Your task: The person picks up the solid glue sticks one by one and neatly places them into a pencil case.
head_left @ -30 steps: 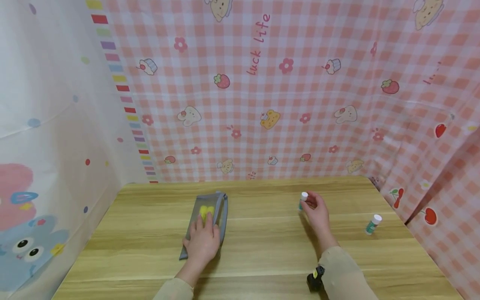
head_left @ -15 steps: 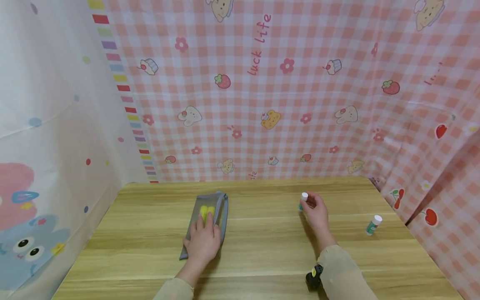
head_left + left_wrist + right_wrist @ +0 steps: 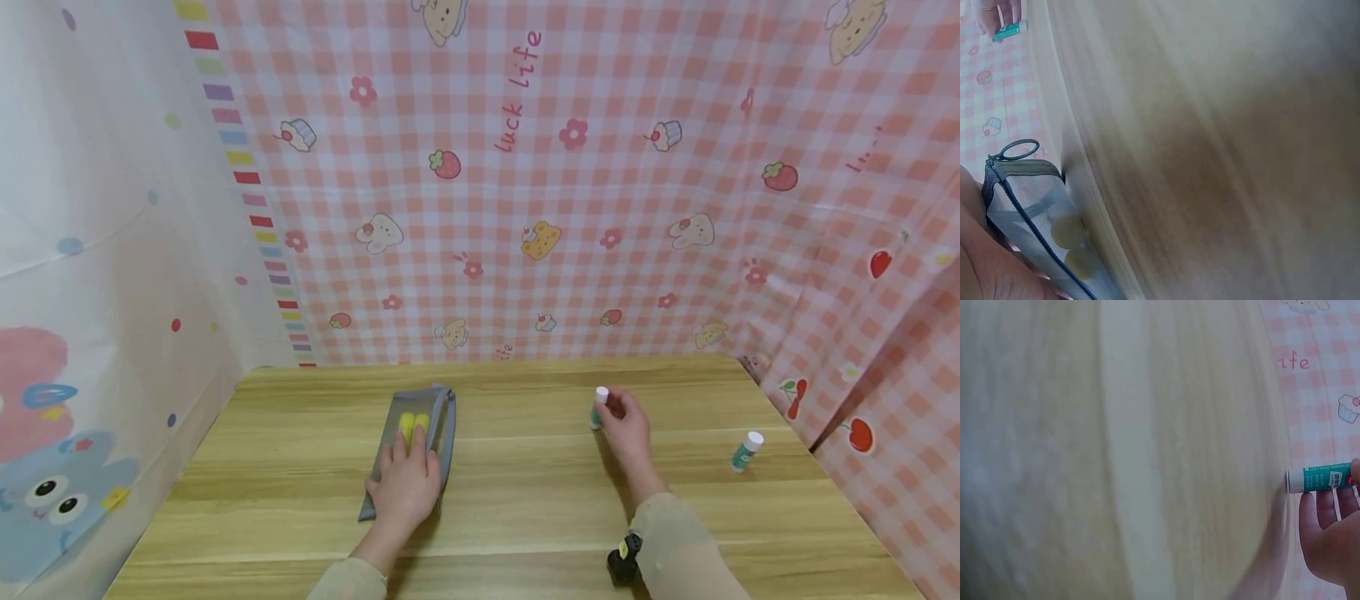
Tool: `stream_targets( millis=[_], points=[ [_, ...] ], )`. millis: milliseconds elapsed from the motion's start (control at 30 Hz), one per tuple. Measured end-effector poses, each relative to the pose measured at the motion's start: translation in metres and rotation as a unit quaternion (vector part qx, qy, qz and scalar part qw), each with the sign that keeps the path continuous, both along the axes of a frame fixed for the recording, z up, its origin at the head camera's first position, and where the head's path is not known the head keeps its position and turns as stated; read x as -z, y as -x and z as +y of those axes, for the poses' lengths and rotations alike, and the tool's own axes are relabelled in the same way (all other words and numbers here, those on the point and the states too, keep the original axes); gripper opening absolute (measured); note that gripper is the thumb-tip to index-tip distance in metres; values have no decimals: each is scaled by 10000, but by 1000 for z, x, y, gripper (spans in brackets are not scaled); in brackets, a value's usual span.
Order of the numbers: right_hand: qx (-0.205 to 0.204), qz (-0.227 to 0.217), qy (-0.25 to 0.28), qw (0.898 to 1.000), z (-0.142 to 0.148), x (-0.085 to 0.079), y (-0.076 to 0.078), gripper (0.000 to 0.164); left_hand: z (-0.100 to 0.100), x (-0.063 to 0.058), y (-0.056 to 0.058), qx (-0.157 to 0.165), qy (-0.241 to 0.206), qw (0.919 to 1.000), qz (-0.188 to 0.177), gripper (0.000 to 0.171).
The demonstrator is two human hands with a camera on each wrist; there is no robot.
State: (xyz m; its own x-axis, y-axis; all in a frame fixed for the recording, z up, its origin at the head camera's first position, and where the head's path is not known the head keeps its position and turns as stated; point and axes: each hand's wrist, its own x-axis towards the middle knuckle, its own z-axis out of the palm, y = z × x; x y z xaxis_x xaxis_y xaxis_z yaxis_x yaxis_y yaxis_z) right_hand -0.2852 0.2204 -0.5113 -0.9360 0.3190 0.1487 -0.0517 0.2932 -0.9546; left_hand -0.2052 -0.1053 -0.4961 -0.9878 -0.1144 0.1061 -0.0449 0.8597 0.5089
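My left hand rests on a grey mesh zipper pouch, fingers extended over its top. Two yellow cylinders show through the mesh just beyond the fingertips; in the left wrist view, the pouch displays its dark zipper and a ring pull. Toward the back right, my right hand pinches a green glue stick upright, white cap uppermost. Its white base is close to the tabletop in the right wrist view, where the glue stick's label faces the camera and the fingers stretch alongside.
Another green glue stick with a white cap stands on the wooden table, right of my right hand. A black device sits at the right sleeve. A pink checked cloth hangs along the table's far edge.
My right hand has shifted slightly left and nearer with the glue stick. The left hand stays on the pouch, and the other glue stick has not moved.
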Motion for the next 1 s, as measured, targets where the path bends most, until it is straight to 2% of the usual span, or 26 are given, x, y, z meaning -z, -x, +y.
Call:
stream_targets(
  millis=[267, 533, 1000],
  points=[
    [-59, 165, 86, 9998, -15, -4, -1, 26, 1, 0, 0, 18, -11, 10000, 21, 53],
    [-266, 56, 219, 9994, -33, -8, -1, 29, 1, 1, 1, -22, 18, 10000, 18, 53],
    [-471, 144, 377, 9981, -70, -8, -8, 23, 1, -1, 0, 15, 3, 10000, -1, 53]
  ],
)
